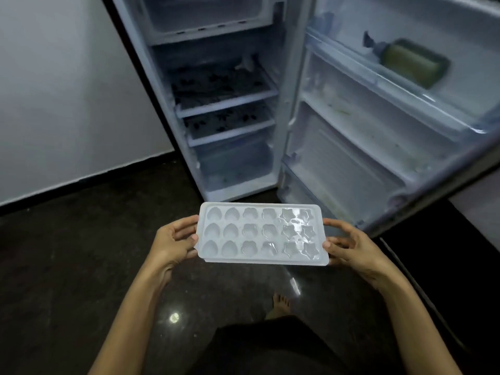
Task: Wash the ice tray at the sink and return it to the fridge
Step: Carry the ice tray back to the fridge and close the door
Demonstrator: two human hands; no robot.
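Observation:
A white plastic ice tray point(261, 234) with heart, flower and star moulds is held level in front of me, low over the floor. My left hand point(173, 240) grips its left short edge, fingers curled round the rim. My right hand point(349, 243) grips the right short edge the same way. The fridge point(216, 98) stands open just beyond the tray, its freezer box at the top and its shelves bare.
The fridge door point(378, 109) hangs open to the right, with a greenish bottle point(414, 63) lying in an upper door rack. A white wall point(62, 104) is on the left. The floor point(81, 266) is dark polished stone; my bare foot point(280, 305) shows below the tray.

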